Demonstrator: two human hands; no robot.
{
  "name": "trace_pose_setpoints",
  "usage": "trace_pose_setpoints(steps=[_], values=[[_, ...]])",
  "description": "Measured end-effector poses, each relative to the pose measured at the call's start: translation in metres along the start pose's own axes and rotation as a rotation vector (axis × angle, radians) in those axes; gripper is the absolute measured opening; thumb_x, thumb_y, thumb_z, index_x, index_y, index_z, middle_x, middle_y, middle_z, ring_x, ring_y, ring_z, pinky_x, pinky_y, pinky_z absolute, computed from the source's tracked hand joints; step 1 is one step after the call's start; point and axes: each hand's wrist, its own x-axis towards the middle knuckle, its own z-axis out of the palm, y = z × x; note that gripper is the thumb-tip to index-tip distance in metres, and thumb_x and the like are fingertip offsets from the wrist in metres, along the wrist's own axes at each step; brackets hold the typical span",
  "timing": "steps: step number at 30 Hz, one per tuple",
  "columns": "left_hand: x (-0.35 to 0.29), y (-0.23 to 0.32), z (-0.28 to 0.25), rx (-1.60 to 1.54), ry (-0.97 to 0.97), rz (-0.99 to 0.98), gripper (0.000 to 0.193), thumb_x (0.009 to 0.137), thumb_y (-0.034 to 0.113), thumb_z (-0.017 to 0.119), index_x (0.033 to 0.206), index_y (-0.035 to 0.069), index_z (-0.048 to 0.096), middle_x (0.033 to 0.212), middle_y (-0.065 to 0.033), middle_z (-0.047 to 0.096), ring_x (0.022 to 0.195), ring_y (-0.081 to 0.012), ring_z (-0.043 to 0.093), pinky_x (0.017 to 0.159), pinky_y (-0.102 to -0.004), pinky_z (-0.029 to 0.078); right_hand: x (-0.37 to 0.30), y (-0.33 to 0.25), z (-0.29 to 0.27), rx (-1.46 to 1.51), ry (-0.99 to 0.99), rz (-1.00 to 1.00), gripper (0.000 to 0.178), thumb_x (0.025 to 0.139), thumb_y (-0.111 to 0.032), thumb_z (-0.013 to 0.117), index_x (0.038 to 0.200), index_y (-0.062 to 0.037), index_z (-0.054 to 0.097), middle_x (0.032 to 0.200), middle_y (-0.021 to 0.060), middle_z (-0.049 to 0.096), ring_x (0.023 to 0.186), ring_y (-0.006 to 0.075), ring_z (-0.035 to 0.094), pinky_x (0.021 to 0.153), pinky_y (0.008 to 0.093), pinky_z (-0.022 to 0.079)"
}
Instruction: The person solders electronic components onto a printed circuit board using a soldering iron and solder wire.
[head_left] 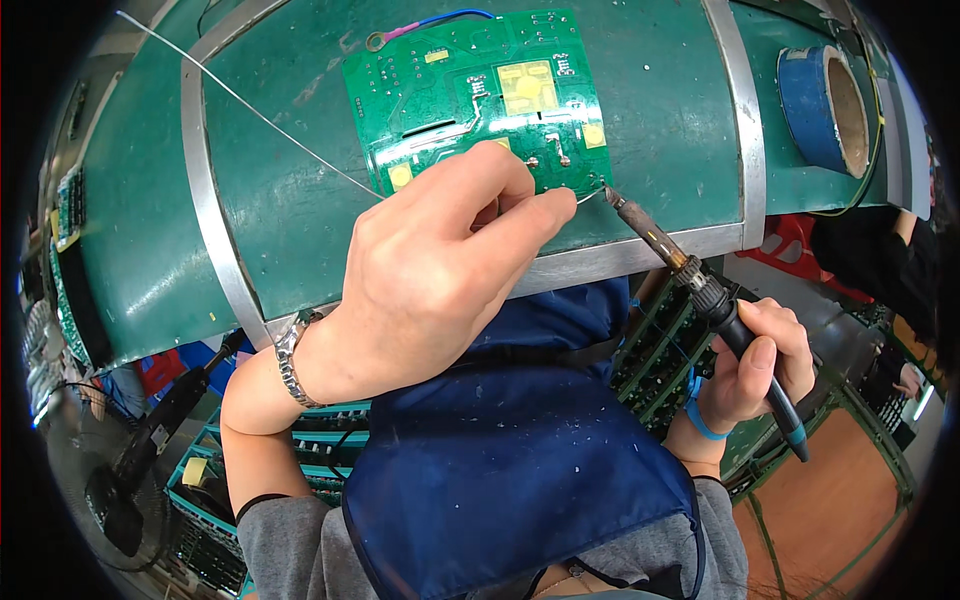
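Observation:
A green circuit board (455,95) with several yellow tape patches lies on the green work mat, a blue wire (450,17) with a ring terminal at its far edge. My left hand (440,250) is over the board's near edge, its thumb and finger pinching a thin solder wire (270,122). The wire's long tail runs off to the far left, and its short end sticks out to the right of the fingers. In my right hand (765,360) is a black soldering iron (715,300), gripped by the handle. Its tip meets the board's near right corner, close to the wire's end.
Metal strips (740,120) border the green mat (670,110). A blue tape roll (820,110) stands at the far right. Racks of circuit boards (655,345) are below the bench edge. A black fan (130,470) is at lower left. Another person in dark clothes (880,260) is at right.

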Motion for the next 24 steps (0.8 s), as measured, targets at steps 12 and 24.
trace_pose_setpoints(steps=[12, 24], values=[[0.0, -0.003, 0.005, 0.073, 0.0, 0.05, 0.03, 0.069, -0.006, 0.074, 0.098, 0.003, 0.072, 0.08, -0.0066, 0.054, 0.062, -0.0177, 0.055, 0.052, -0.0276, 0.044, -0.005, -0.002, 0.0, -0.028, -0.025, -0.045, 0.03, 0.089, -0.026, 0.064, 0.084, 0.0036, 0.064, 0.066, 0.0103, 0.065, 0.049, 0.0163, 0.056, 0.046, 0.0255, 0.041], [-0.015, -0.002, -0.05, 0.222, 0.149, -0.23, 0.022, 0.074, -0.005, 0.074, 0.094, 0.005, 0.073, 0.079, -0.0047, 0.057, 0.062, -0.0123, 0.055, 0.052, -0.025, 0.043, 0.013, 0.011, -0.035, -0.23, 0.398, -0.046, 0.035, 0.092, -0.025, 0.053, 0.095, 0.0078, 0.064, 0.075, 0.0138, 0.063, 0.048, 0.0134, 0.048, 0.053, 0.0242, 0.04]])
